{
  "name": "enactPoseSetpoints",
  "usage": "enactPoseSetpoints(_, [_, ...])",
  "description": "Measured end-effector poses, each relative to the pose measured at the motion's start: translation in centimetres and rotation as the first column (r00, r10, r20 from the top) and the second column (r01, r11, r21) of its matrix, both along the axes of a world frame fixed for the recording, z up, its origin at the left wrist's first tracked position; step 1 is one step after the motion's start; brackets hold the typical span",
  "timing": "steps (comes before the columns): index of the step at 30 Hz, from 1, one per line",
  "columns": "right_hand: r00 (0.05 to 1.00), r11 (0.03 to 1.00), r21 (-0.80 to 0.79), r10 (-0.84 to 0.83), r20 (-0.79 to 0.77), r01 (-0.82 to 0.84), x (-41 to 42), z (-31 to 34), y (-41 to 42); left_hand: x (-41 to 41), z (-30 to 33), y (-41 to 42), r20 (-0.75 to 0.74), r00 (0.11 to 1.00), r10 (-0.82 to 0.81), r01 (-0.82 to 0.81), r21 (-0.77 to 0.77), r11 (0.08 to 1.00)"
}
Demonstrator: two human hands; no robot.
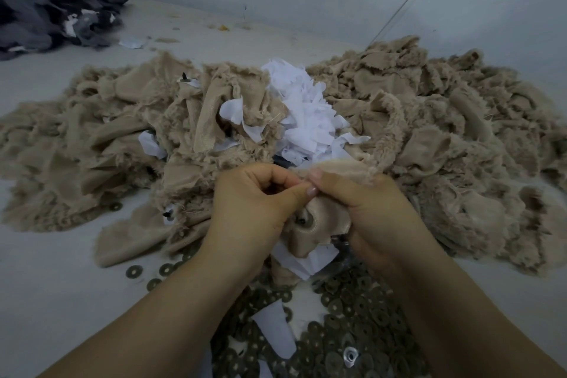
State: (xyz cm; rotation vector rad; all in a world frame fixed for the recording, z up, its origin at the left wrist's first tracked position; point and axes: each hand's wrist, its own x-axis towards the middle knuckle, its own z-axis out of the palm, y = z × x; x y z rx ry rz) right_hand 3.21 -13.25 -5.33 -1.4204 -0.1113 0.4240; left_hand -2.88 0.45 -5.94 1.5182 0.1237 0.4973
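I watch both hands meet at the middle of the view, just above the near edge of the heap. The left hand (pixel 248 202) has its fingers curled, and its thumb presses against the top edge of a beige fabric piece (pixel 322 224) with a frayed, fuzzy border. The right hand (pixel 377 212) grips the same piece from the other side, with thumb on top and fingers folded under it. So both hands are closed on the cloth, and their thumbs almost touch. The piece is lifted a little over the heap. In its centre I see a small round metal ring (pixel 303 219) with a dark hole, set into the cloth.

Behind the hands lies a wide heap of beige fuzzy fabric scraps (pixel 429 120), and it spreads to the left and to the right. A bunch of white thin cloth cuttings (pixel 306 120) sits in the middle of this heap. Under the forearms many dark round metal washers (pixel 352 310) lie on the pale grey surface (pixel 46 270), with a few more white cuttings among them. Far at the top left I see a pile of dark grey fabric pieces (pixel 40 3), well apart from the hands.
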Motion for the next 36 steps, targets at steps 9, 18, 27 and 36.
enactPoseSetpoints(9, [0.998, 0.997, 0.055, -0.057, 0.027, 0.055, -0.2, 0.3, -0.1, 0.2, 0.2, 0.3, -0.049, 0.991, -0.121, 0.109, -0.199, 0.974])
enactPoseSetpoints(18, [0.943, 0.982, -0.052, -0.157, 0.295, 0.180, -1.1, 0.4, 0.5, 0.1, 0.7, -0.2, 0.045, 0.993, 0.108, -0.115, 0.208, 0.971])
enactPoseSetpoints(27, [0.884, 0.938, -0.257, -0.091, 0.458, 0.230, -1.5, 0.7, 0.7, -0.5, 0.7, -0.7, 0.161, 0.979, 0.123, -0.177, 0.379, 0.908])
enactPoseSetpoints(36, [0.839, 0.896, -0.329, -0.080, 0.538, 0.297, -1.5, 0.6, 0.9, -0.1, 0.7, -0.2, 0.142, 0.980, 0.141, -0.192, 0.471, 0.861])
